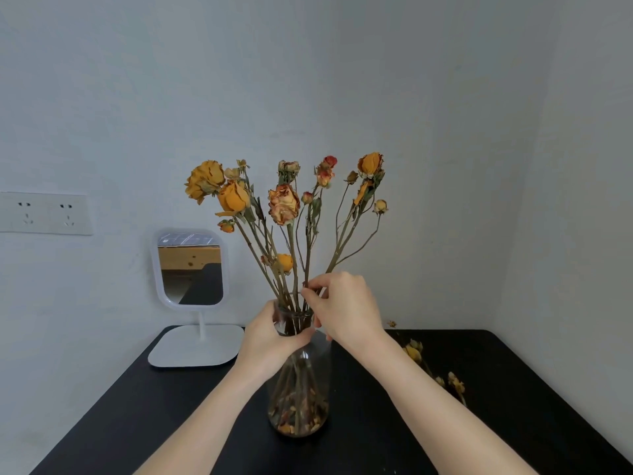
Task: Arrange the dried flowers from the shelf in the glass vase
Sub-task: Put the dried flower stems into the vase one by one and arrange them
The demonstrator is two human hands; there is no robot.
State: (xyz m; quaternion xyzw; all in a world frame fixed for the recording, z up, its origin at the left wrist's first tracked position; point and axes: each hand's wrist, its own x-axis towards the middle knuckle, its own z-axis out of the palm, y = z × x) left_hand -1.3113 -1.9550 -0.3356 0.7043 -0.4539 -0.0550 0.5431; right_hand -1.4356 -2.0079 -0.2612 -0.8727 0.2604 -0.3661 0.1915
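Note:
A clear glass vase [301, 395] stands on the black shelf [376, 440], with loose petals and stem ends at its bottom. Several dried flowers [284, 204], orange, yellow and reddish, fan out above its neck. My left hand [270, 341] wraps around the neck of the vase. Just above the rim, my right hand [342, 306] pinches the stems [306, 269] between thumb and fingertips. A few more dried flowers [416, 353] lie flat on the shelf to the right of my right forearm.
A white stand mirror [191, 269] with a square base stands at the back left of the shelf. A double wall socket [44, 213] is on the left wall. Walls close the space behind and to the right.

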